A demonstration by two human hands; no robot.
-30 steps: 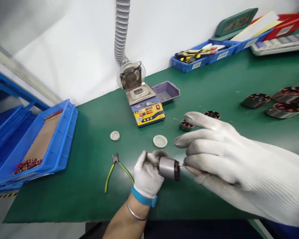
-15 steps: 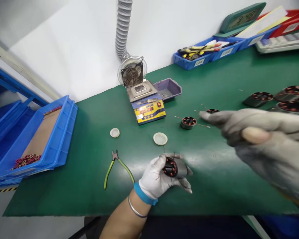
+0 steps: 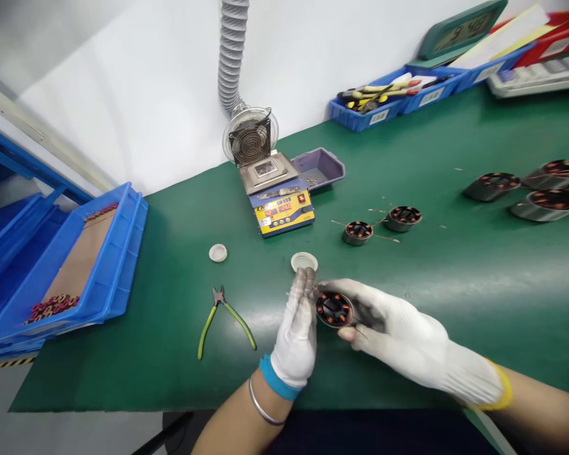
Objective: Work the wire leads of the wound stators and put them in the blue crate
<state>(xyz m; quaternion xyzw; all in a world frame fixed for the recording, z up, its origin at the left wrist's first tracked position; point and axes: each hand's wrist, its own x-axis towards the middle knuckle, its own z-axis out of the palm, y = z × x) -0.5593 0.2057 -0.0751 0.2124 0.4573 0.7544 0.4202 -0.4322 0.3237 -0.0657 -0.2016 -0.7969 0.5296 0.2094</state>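
Both my hands wear white gloves and meet over the green mat near its front edge. Between them is a small motor stator (image 3: 334, 309) with copper windings, its open face turned up toward me. My left hand (image 3: 298, 335) stands edge-on against the stator's left side, fingers straight and pointing away. My right hand (image 3: 389, 332) grips the stator from the right and below. Two similar small stators (image 3: 359, 232) (image 3: 403, 217) with loose wire leads lie on the mat farther back.
Green-handled cutters (image 3: 220, 319) lie left of my hands. Two white caps (image 3: 218, 253) (image 3: 304, 261), a yellow-blue solder pot (image 3: 277, 196) with a fan and hose, and a purple tray (image 3: 320, 167) sit behind. Larger stators (image 3: 547, 205) rest right; blue bins (image 3: 76, 265) left.
My right hand came back from up close to the camera down to the stator and took hold of it. The left hand turned the stator's open face up and straightened its fingers.
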